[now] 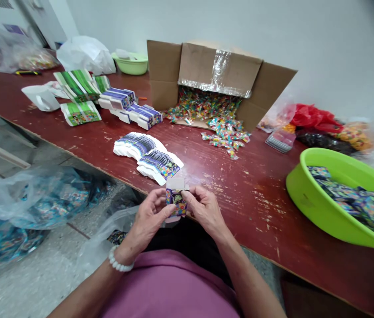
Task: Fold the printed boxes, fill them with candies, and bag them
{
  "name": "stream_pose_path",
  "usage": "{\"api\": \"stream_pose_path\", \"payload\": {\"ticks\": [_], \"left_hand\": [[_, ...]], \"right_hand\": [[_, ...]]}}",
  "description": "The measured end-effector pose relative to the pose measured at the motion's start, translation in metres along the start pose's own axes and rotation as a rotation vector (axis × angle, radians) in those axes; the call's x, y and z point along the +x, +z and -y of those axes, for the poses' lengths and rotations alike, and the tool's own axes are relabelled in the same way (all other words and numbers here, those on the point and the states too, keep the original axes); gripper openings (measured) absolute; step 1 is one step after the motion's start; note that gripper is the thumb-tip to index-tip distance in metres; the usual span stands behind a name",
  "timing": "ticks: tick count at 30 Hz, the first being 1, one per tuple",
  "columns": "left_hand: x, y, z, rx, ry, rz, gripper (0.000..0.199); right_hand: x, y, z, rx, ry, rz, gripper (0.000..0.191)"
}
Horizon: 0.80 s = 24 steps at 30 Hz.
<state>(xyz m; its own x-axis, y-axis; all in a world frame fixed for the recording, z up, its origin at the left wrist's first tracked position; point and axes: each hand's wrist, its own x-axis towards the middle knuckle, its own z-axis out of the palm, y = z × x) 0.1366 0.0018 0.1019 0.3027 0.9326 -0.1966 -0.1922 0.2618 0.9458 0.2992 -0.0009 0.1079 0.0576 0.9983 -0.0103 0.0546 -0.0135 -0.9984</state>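
Note:
Between both hands, over the table's front edge, is a small printed purple carton [177,201] with its white top flap standing up and a flap showing below. My left hand [152,214] grips its left side, thumb across the lower front. On the other side my right hand [203,207] pinches the upper right edge with thumb and fingers. Just beyond lie fanned rows of flat purple-and-white cartons [160,163]. Farther back, a large cardboard box [220,70] lies with its mouth towards me, and small wrapped candies [224,132] spill out onto the red table [256,185].
At right stands a green basin [306,198] of dark printed packets. Bundled purple cartons [143,115], green cartons [81,112] and a white mug [43,98] sit at back left. Red plastic bags [315,119] lie by the wall. Plastic bags of blue packets [64,198] are on the floor.

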Motion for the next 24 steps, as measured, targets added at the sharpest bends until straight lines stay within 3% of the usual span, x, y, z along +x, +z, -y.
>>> {"api": "stream_pose_path", "payload": {"ticks": [3,6,12,16,21,24], "left_hand": [[-0.004,0.0,0.001,-0.021,0.083,-0.067,0.065],[-0.007,0.001,0.002,0.042,0.142,-0.106,0.061],[-0.004,-0.003,-0.003,0.026,0.039,-0.022,0.062],[-0.004,-0.007,-0.005,0.026,-0.002,0.01,0.049],[-0.004,-0.01,-0.003,0.066,-0.027,0.03,0.029],[-0.004,-0.011,-0.002,0.086,-0.02,0.049,0.026]], "right_hand": [[0.0,0.003,-0.004,0.098,0.045,0.0,0.031],[-0.002,0.01,-0.012,0.239,0.072,-0.06,0.043],[-0.001,0.01,-0.022,0.296,0.025,-0.021,0.027],[0.003,0.004,-0.024,0.282,0.081,-0.006,0.025],[0.01,-0.002,-0.026,0.441,0.269,0.103,0.031],[0.012,-0.007,-0.022,0.493,0.297,0.175,0.043]]}}
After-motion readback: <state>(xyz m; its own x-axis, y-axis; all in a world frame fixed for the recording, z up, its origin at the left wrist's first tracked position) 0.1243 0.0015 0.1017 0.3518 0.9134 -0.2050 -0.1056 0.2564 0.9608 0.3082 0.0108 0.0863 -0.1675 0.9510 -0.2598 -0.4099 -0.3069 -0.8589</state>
